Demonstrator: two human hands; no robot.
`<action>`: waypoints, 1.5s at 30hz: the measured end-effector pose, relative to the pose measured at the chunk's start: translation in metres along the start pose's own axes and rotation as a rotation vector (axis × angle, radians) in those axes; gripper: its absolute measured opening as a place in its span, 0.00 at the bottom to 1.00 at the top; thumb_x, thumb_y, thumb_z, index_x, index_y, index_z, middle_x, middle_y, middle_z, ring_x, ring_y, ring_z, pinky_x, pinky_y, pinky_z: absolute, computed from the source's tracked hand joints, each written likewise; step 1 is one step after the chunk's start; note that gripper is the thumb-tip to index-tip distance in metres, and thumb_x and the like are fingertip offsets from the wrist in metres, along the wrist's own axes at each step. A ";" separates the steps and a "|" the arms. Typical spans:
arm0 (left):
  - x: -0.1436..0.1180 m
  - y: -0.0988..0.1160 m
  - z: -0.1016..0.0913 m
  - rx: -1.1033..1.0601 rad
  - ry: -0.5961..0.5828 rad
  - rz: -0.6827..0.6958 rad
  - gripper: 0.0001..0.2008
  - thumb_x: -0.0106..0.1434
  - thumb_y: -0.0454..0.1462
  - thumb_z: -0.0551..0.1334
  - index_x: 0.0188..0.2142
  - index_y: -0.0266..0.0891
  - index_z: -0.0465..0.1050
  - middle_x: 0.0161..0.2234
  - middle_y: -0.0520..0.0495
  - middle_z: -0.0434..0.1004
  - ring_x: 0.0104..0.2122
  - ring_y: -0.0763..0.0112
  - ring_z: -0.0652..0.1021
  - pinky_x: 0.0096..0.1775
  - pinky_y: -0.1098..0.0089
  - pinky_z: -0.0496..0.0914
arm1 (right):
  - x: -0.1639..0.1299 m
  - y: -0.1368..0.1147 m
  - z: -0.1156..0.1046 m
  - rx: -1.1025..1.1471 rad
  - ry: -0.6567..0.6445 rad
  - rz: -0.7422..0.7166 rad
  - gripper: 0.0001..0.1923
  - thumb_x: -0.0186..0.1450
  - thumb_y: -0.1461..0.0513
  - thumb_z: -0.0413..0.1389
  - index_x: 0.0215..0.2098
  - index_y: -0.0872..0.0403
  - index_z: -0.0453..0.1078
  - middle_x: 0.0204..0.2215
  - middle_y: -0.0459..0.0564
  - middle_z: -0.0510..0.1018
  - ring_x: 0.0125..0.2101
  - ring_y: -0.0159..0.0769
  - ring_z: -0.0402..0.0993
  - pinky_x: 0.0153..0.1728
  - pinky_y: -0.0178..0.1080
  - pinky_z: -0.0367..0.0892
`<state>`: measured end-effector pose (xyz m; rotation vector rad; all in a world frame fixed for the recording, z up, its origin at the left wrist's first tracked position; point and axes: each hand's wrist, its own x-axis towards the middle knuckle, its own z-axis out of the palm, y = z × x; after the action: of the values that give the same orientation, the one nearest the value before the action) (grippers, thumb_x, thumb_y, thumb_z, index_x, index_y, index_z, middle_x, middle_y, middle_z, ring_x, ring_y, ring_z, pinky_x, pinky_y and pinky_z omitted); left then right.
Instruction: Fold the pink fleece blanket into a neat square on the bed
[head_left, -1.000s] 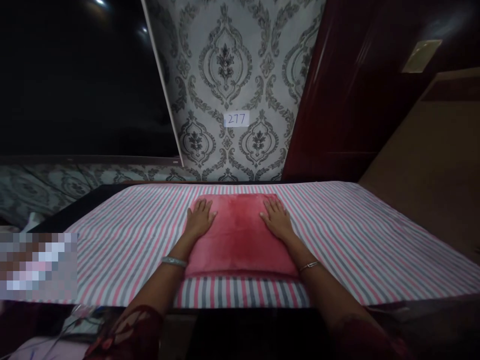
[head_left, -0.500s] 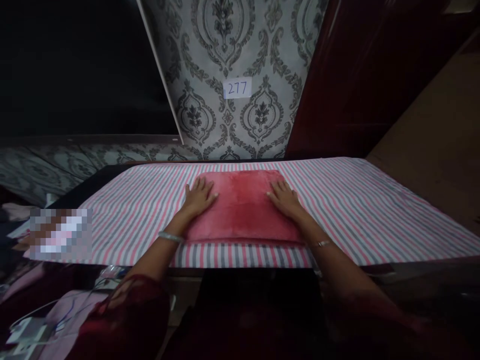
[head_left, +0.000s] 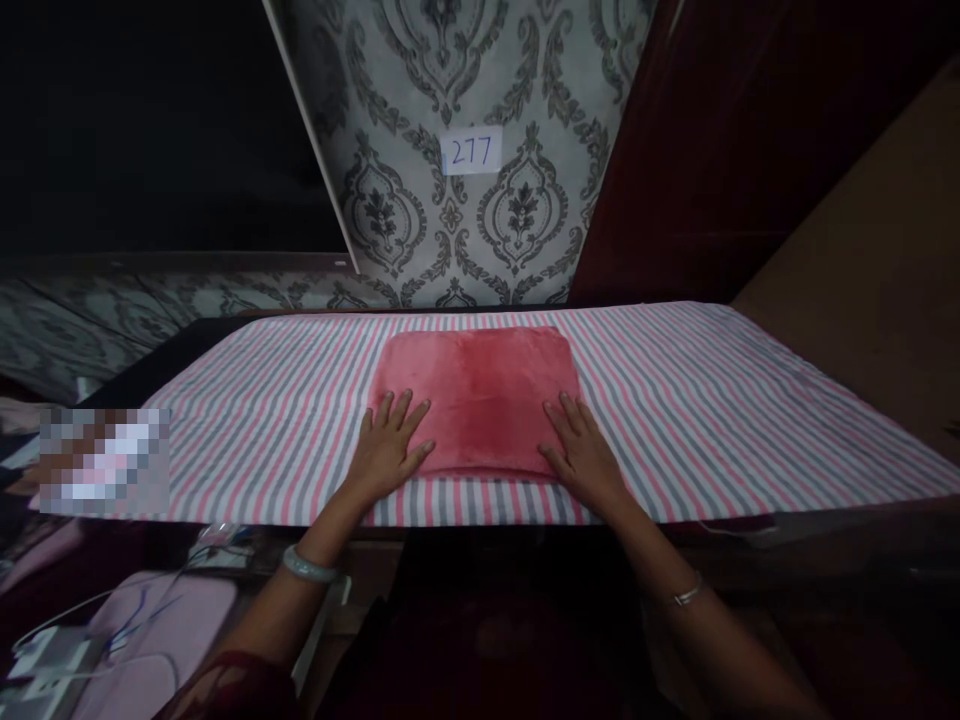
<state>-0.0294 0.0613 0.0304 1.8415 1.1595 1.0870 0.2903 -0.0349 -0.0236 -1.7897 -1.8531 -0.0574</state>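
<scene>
Head view looks down, fairly close, probably toward the wall (head_left: 465, 230).

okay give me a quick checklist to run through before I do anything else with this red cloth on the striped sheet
1. Red cloth lies flat on the striped sheet, no visible wrinkles: ok.
2. Left hand flat, fingers spread, at the cloth's near left corner: ok.
3. Right hand flat at the near right corner, matching the left: ok.
4. Cloth's near edge runs parallel to the sheet's front edge: ok.
5. Layers underneath lined up: a lower edge peeks out along the near side, the rest hidden: cannot tell.
6. Sheet smooth around the cloth: ok nearby; the dim far right end: cannot tell.
</scene>
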 end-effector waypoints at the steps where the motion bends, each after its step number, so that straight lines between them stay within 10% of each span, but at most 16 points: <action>1: -0.001 0.003 -0.001 0.047 -0.005 0.004 0.25 0.48 0.40 0.75 0.47 0.51 0.80 0.63 0.44 0.68 0.69 0.45 0.51 0.67 0.46 0.29 | 0.000 -0.003 -0.003 -0.027 0.000 0.011 0.34 0.71 0.46 0.46 0.69 0.53 0.56 0.71 0.56 0.50 0.70 0.52 0.41 0.66 0.58 0.49; 6: -0.032 0.024 0.017 0.647 -0.171 0.316 0.27 0.67 0.46 0.59 0.64 0.46 0.64 0.69 0.42 0.56 0.70 0.49 0.52 0.66 0.39 0.38 | -0.012 -0.046 -0.024 -0.200 0.052 -0.077 0.30 0.73 0.51 0.43 0.70 0.49 0.53 0.70 0.54 0.52 0.71 0.53 0.37 0.64 0.65 0.45; 12: -0.069 0.019 0.054 0.944 -0.292 0.575 0.33 0.68 0.48 0.58 0.70 0.51 0.51 0.71 0.46 0.49 0.70 0.49 0.48 0.66 0.38 0.43 | -0.030 -0.074 -0.008 -0.266 -0.069 -0.226 0.30 0.71 0.52 0.49 0.70 0.42 0.52 0.70 0.47 0.53 0.70 0.52 0.41 0.64 0.63 0.43; 22: -0.063 0.017 0.044 0.965 -0.286 0.585 0.28 0.70 0.46 0.55 0.68 0.50 0.56 0.70 0.46 0.53 0.69 0.51 0.54 0.65 0.39 0.49 | -0.030 -0.064 -0.006 -0.221 -0.035 -0.249 0.29 0.72 0.51 0.48 0.69 0.44 0.55 0.69 0.49 0.58 0.68 0.49 0.49 0.64 0.59 0.46; 29: -0.048 -0.008 -0.006 1.064 0.031 0.285 0.28 0.71 0.49 0.51 0.68 0.45 0.59 0.69 0.38 0.53 0.69 0.41 0.51 0.62 0.31 0.48 | -0.031 -0.027 -0.016 -0.242 0.093 -0.084 0.28 0.73 0.54 0.46 0.70 0.46 0.54 0.69 0.53 0.55 0.70 0.52 0.44 0.62 0.62 0.51; 38: -0.051 -0.036 -0.023 0.921 -0.078 0.261 0.28 0.72 0.48 0.48 0.67 0.41 0.60 0.69 0.36 0.53 0.65 0.49 0.63 0.59 0.47 0.64 | -0.042 -0.008 -0.007 -0.065 0.075 -0.113 0.28 0.73 0.51 0.46 0.69 0.48 0.58 0.68 0.53 0.58 0.69 0.50 0.47 0.60 0.57 0.59; 45: 0.030 0.020 -0.022 0.984 -0.031 0.125 0.28 0.71 0.47 0.47 0.68 0.43 0.57 0.71 0.43 0.48 0.70 0.50 0.51 0.65 0.43 0.52 | 0.061 0.010 -0.035 0.031 0.140 0.041 0.32 0.73 0.50 0.37 0.70 0.55 0.54 0.65 0.58 0.64 0.65 0.46 0.59 0.62 0.53 0.59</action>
<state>-0.0350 0.0848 0.0653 2.6627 1.7611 0.5444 0.3150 0.0075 0.0279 -1.7550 -1.7102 -0.1342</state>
